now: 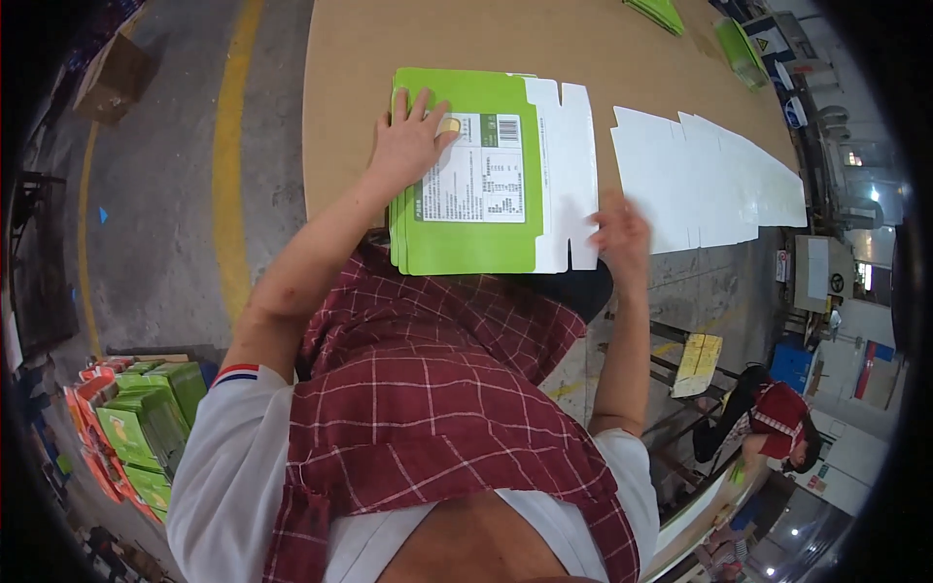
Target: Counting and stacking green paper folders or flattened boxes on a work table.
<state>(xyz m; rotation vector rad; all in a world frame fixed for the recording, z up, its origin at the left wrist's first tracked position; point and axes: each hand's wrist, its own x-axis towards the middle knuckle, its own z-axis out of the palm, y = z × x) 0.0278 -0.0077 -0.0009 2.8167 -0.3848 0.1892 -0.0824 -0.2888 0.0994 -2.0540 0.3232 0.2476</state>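
A stack of flat green cartons [486, 170] is placed at the near edge of the brown table [466, 39], directly in front of the wearer's body. Its upper face is marked by a printed white label [471, 180], and white flaps [566, 175] are extended from its right side. The stack's upper left part is covered by the left hand [410, 141], which is laid flat with its fingers spread. Just beside the stack's right edge, the right hand [620, 233] is seen with bent fingers, blurred; whether anything is pinched by it cannot be told. To the right of the stack, white carton blanks [695, 180] are fanned out in an overlapping row. Beyond the stack, toward the far right, more green pieces [741, 53] are set. On the near side of the stack, a red checked apron [437, 408] is worn over a white shirt. Well to the left of the stack, the floor is crossed by a yellow line [233, 146], and nearer the body, green and orange cartons [146, 428] are piled.
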